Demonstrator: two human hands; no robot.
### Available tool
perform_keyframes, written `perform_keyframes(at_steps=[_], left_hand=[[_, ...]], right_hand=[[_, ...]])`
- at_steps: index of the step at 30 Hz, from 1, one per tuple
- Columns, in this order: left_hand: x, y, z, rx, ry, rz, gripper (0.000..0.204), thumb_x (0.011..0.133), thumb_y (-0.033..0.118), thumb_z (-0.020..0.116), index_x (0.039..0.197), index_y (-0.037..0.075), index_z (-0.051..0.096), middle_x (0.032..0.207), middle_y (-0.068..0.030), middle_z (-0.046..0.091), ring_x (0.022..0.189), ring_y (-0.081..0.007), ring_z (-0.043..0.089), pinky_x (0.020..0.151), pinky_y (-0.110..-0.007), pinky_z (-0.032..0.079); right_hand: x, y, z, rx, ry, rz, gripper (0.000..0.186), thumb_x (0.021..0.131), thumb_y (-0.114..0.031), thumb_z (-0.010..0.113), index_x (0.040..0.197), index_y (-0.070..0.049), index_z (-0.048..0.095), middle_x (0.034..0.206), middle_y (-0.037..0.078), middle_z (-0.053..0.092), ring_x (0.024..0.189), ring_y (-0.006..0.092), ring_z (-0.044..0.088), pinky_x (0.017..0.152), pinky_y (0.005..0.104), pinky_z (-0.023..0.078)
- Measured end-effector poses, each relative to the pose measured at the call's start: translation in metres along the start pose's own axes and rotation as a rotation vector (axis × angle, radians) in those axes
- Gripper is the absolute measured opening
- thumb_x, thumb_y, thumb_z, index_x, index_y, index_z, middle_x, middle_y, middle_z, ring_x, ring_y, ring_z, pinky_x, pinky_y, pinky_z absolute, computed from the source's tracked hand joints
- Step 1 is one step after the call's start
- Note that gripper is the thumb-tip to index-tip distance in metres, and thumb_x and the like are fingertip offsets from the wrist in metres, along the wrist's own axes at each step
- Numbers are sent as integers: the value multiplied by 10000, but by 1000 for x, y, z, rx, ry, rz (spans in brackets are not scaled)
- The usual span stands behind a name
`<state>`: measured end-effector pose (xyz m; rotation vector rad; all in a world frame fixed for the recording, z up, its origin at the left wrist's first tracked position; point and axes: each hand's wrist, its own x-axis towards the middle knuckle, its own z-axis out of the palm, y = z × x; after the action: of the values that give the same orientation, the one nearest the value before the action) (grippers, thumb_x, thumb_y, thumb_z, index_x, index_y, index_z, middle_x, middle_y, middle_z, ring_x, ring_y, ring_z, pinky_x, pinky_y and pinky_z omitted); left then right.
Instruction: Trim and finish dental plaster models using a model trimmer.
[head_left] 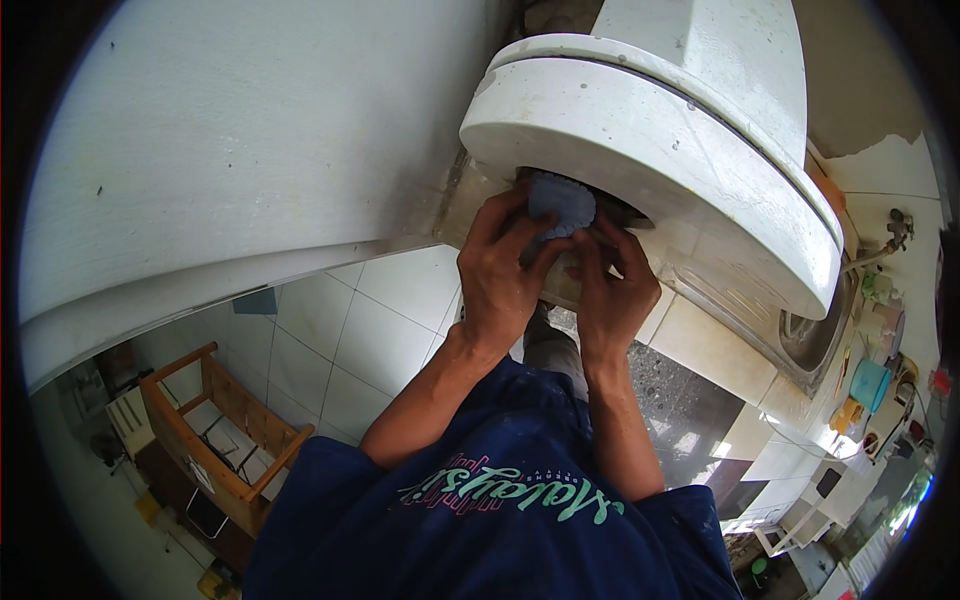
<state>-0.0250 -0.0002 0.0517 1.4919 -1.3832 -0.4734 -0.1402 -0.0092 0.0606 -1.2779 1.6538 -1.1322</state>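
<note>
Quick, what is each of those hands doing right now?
Left hand: closed on the blue-grey ridged piece.
Right hand: fingers curled against the same piece; grip cannot be told.

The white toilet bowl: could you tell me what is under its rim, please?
Under the white toilet bowl, a blue-grey scrubbing pad is gripped by the left hand and right hand. Anything behind them is hidden.

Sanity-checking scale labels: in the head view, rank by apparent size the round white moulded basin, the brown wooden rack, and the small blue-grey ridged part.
1. round white moulded basin, though nearest the camera
2. brown wooden rack
3. small blue-grey ridged part, pinched between left hand and right hand
</note>
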Motion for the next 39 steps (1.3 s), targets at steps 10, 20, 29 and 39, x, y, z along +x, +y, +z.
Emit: perform_keyframes(at_steps=[10, 20, 29, 39], left_hand=[[7, -4, -10, -8, -81, 131, 271, 680, 21, 780, 931, 1, 681, 1177, -162, 556, 985, -308, 633, 810, -369, 545], [-12, 19, -13, -56, 26, 238, 349, 672, -47, 782, 996, -24, 655, 1243, -163, 504, 1028, -287, 630, 828, -342, 557], [21, 14, -28, -677, -284, -474, 288, 917, 124, 623, 1134, -64, 594, 1021, -108, 658, 905, -125, 625, 803, -279, 546], [38, 11, -27, -759, -291, -629, 298, 920, 136, 622, 1119, -85, 603, 983, -111, 674, 847, -134, 651, 772, -266, 566]], right_hand=[[-8, -4, 1, 59, 39, 32, 278, 805, -88, 718, 1063, 3, 669, 908, 105, 686, 776, 158, 665, 663, 265, 516], [-18, -12, 2, 454, -53, 178, 337, 860, -77, 675, 1158, 39, 568, 971, 70, 647, 891, 101, 587, 778, 234, 464], [-4, -9, 6, 245, -29, 4, 405, 827, -174, 704, 1174, 13, 611, 1033, 141, 677, 941, 177, 630, 839, 302, 479], [3, 7, 10, 83, -41, -56, 410, 844, -101, 703, 1200, 65, 586, 901, 114, 702, 791, 128, 664, 702, 240, 517]])
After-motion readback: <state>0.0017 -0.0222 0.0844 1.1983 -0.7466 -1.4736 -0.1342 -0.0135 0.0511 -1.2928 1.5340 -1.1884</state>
